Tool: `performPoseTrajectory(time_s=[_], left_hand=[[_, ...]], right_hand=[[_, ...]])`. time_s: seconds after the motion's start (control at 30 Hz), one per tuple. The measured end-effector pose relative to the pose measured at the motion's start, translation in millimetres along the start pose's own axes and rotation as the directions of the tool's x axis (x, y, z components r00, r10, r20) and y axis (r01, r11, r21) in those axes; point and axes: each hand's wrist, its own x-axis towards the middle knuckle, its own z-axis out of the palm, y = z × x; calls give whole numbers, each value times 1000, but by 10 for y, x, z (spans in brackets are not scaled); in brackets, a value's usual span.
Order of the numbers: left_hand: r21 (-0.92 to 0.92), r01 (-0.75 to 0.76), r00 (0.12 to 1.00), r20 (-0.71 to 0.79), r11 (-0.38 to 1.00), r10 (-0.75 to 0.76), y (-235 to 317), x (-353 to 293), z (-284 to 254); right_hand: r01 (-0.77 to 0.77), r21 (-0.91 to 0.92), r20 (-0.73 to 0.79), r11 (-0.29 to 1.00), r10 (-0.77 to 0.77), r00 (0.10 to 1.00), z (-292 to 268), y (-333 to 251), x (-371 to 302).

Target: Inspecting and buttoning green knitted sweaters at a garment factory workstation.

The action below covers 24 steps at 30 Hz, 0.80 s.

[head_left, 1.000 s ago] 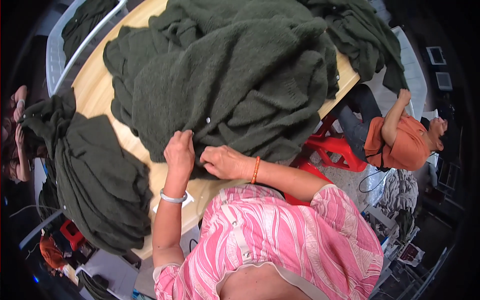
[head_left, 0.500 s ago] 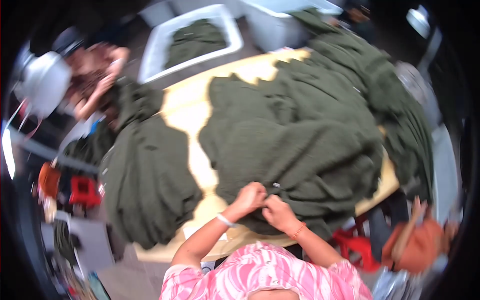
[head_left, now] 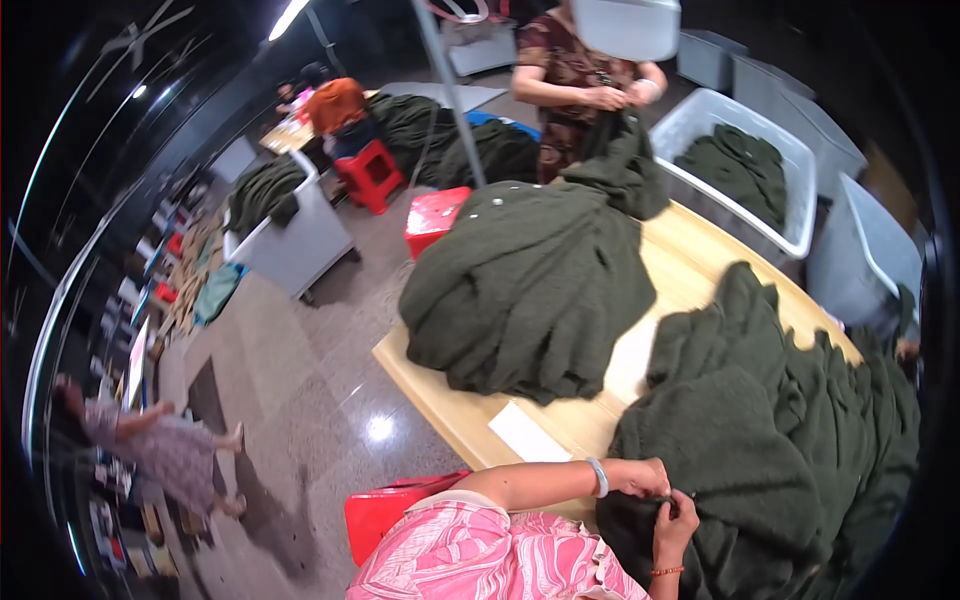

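Observation:
A heap of dark green knit garments covers the right part of the pale wooden table. My left hand, with a light bangle at its wrist, is closed in a pinch at the near edge of a green knit garment. Just beside it my right hand, wearing a red beaded bracelet, pinches the same cloth. The fingertips of both hands nearly meet there. What lies right between them is too small to make out. A second green garment pile lies on the table's left part.
Across the table a person handles green cloth. Behind it stands a white bin holding green garments. A grey cart is farther left. Red stools stand on the floor. A white sheet lies near the table's edge.
The view has swung to the left, bringing in the floor, cart and a person walking. Both hands stay together at the green knit cloth.

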Motion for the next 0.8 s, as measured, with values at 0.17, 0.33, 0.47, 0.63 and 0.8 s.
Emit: performPoseTrajectory(time_s=[0.17,0.33,0.47,0.63,0.8], left_hand=[[37,-188,982,29,981,187,10,-93,12],[519,-513,775,-62,684,629,25,-260,111],[763,-504,619,-7,405,785,-74,-186,159],[749,-541,598,24,382,801,-98,-181,161],[714,-577,605,47,397,795,-56,-221,130]], right_hand=[[12,-46,145,999,-5,989,-106,-79,148],[-222,104,316,970,179,932,-99,45,332],[-149,59,362,987,118,925,-61,189,373],[-151,60,361,987,119,925,-106,105,345],[-251,180,398,951,163,903,-124,-47,320]])
